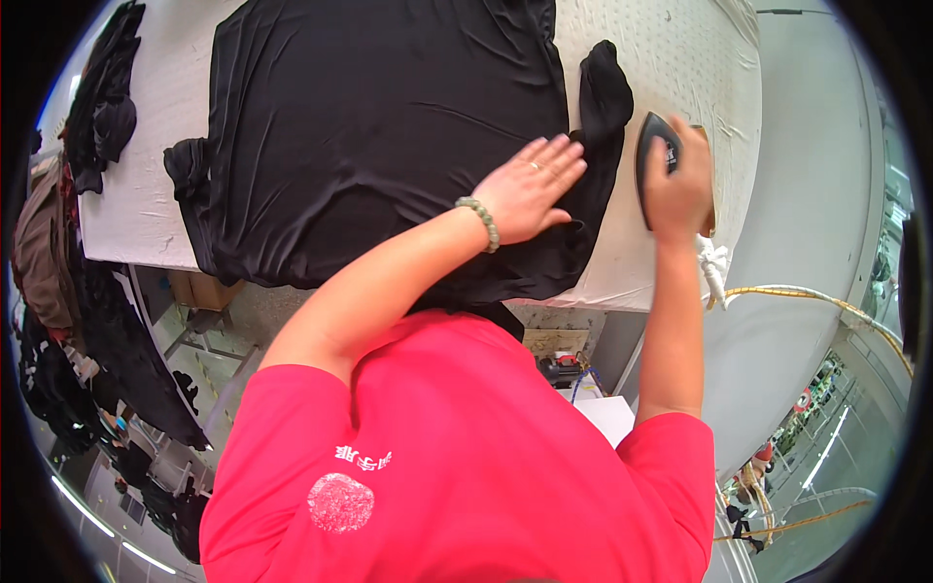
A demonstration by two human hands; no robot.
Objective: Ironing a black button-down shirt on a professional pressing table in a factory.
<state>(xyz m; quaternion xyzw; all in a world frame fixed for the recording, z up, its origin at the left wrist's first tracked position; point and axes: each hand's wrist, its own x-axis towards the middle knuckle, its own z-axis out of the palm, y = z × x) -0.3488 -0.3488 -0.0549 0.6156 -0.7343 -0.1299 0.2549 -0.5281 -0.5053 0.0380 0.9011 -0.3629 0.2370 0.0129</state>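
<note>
A red shirt point(457, 457) of smooth knit fills the near view. Beyond it the left hand point(530, 189) lies open and flat on a soft, creased black garment point(379, 126) spread over the white padded worktop point(671, 58). Just right, the right hand point(677, 189) grips a dark pointed iron point(653, 146). More dark clothes point(102, 97) lie far left.

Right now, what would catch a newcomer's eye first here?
A big black garment is spread over the white padded table, filling the upper middle. The left hand lies flat on its right edge, a bead bracelet at the wrist. Beside it, the right hand grips a dark iron on the table.
</note>
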